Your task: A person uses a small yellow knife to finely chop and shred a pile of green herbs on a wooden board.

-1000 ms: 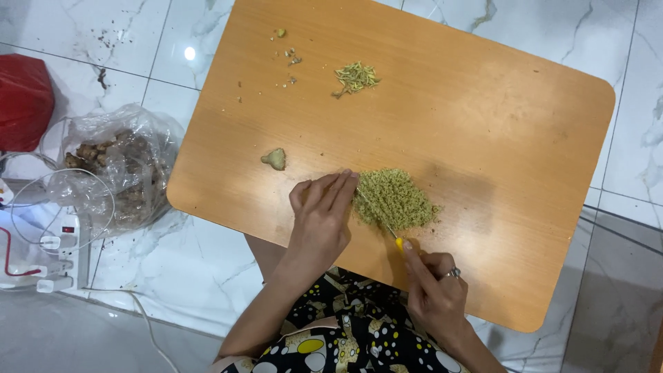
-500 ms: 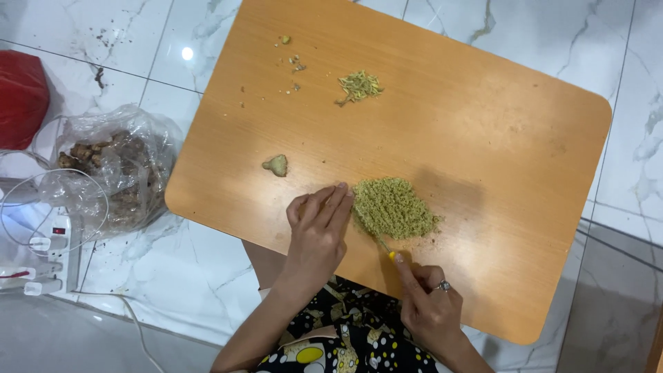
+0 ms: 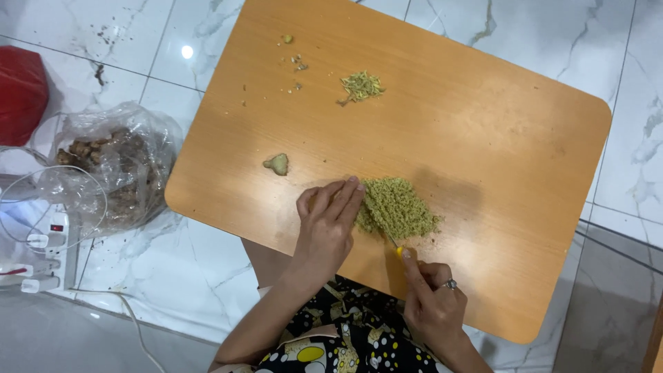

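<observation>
A pile of finely chopped greenish-yellow bits (image 3: pixel 399 207) lies near the front edge of a wooden board (image 3: pixel 483 138). My left hand (image 3: pixel 329 224) rests flat beside the pile, fingertips touching its left edge. My right hand (image 3: pixel 429 300), wearing a ring, grips a yellow-handled knife (image 3: pixel 394 245) whose blade reaches into the pile from below. A small uncut chunk (image 3: pixel 277 164) sits alone to the left. A smaller heap of shreds (image 3: pixel 361 85) lies toward the far side, with a few crumbs (image 3: pixel 297 63) near it.
The board rests over a white marble tile floor (image 3: pixel 621 83). A clear plastic bag of brown roots (image 3: pixel 114 169) lies left of it. A white power strip with cables (image 3: pixel 41 249) and a red object (image 3: pixel 21 93) are further left.
The view has shifted slightly. My left hand stays against the pile and my right hand has drawn the knife a little lower and nearer to me.
</observation>
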